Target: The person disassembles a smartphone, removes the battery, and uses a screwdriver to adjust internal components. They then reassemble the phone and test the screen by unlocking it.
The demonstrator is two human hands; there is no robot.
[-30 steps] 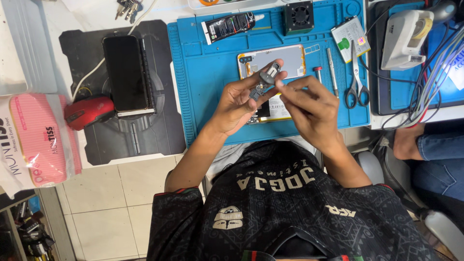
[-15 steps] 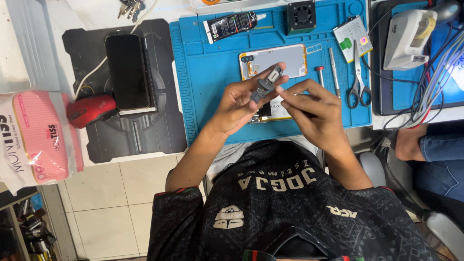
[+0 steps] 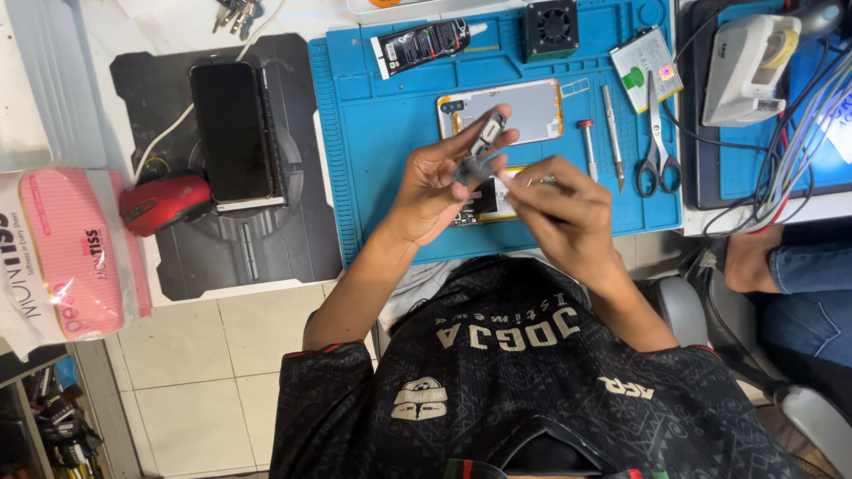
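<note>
The left hand (image 3: 435,182) pinches a small grey metal part (image 3: 484,142) between thumb and fingertips, holding it raised above the blue work mat (image 3: 390,133). The right hand (image 3: 559,208), just at 4 o'clock of the part, has its fingers closed on a thin tool (image 3: 532,180) whose tip meets the part's lower end. A silver phone back (image 3: 524,106) lies on the mat at 1 o'clock of the part, scissors (image 3: 655,142) farther toward 3 o'clock, and a black phone (image 3: 232,129) well off at 9 o'clock.

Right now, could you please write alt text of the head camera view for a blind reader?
The left hand holds a small grey part over a blue work mat, and the right hand meets it. An opened phone, scissors and a black phone lie nearby.
</note>
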